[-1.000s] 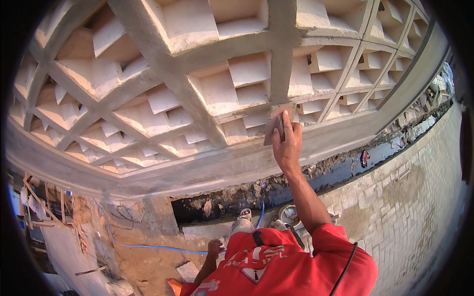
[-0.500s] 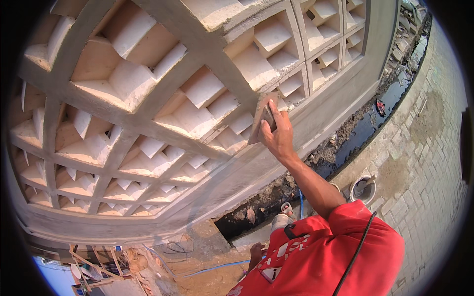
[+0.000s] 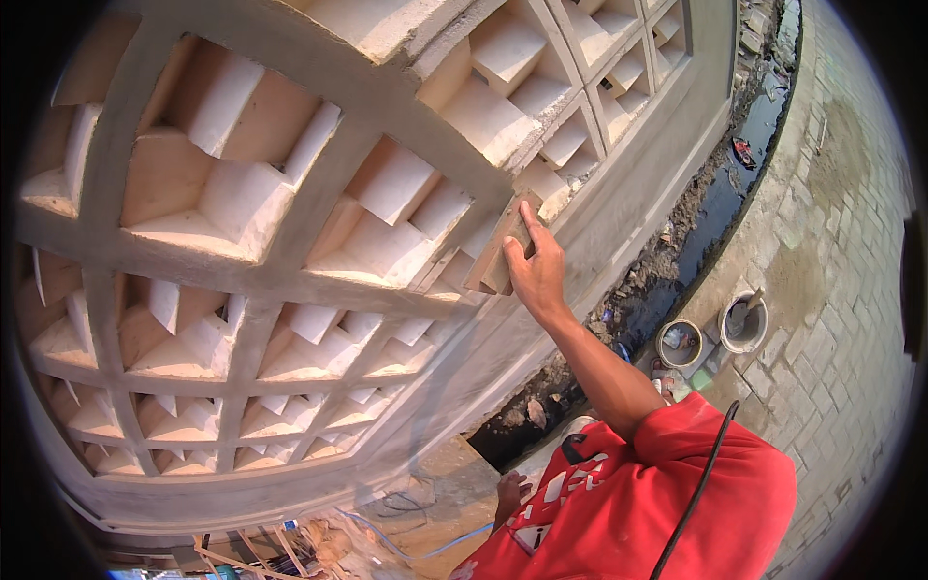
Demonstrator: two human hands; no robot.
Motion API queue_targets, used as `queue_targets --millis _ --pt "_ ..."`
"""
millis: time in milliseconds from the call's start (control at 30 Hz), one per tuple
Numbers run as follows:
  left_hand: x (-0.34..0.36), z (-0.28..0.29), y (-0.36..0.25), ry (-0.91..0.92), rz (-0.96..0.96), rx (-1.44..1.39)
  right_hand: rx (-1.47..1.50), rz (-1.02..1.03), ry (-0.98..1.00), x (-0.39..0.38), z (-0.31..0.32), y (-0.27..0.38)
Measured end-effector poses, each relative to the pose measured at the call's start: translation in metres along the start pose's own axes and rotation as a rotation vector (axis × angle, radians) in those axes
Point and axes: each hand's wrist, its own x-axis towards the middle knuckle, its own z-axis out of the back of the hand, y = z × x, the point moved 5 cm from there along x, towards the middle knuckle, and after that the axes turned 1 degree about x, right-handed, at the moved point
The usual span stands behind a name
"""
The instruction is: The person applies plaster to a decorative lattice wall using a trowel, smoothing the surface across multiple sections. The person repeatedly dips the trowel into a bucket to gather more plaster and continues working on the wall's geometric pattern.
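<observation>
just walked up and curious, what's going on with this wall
A person in a red shirt holds a flat trowel-like tool in the right hand, up against the lattice wall. The left hand hangs low beside the shirt; whether it holds anything is unclear. Two buckets stand on the paving.

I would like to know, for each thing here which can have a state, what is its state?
Right hand, gripping a plastering float
Plastering float, tilted, held at the lattice wall
Lattice wall, standing, recesses open
Left hand, lowered; grip unclear
Left bucket, upright, lidless, containing something
Right bucket, upright, lidless, containing something
Drainage ditch, uncovered, dark liquid inside
</observation>
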Motion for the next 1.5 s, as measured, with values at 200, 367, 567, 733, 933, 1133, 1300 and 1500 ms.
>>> queue_targets --millis 200,367,567,733,933,1133,1300,1500 --pt "0.006 0.023 -0.046 0.005 -0.043 -0.044 -0.02 -0.011 -0.035 -0.021 -0.037 0.018" --pt "0.02 0.042 -0.051 0.079 -0.098 -0.028 0.12 -0.062 0.019 -0.035 -0.023 0.018" --pt "0.039 0.039 -0.069 0.055 -0.091 0.065 0.095 -0.066 -0.088 0.0 -0.026 0.023" --pt "0.049 0.037 -0.071 0.018 0.017 0.16 0.066 -0.01 0.153 -0.05 -0.039 0.019" --pt "0.039 0.034 -0.096 -0.009 -0.02 0.142 0.08 0.091 -0.097 0.006 -0.016 0.018" --pt "0.043 0.029 -0.081 0.021 0.052 0.168 -0.06 -0.029 0.308 -0.061 -0.05 0.039" --pt "0.039 0.026 -0.077 0.061 0.026 0.138 0.154 0.073 -0.058 -0.006 -0.022 0.018" --pt "0.036 0.026 -0.065 0.053 0.04 0.223 -0.013 -0.012 0.301 -0.068 -0.052 0.04"
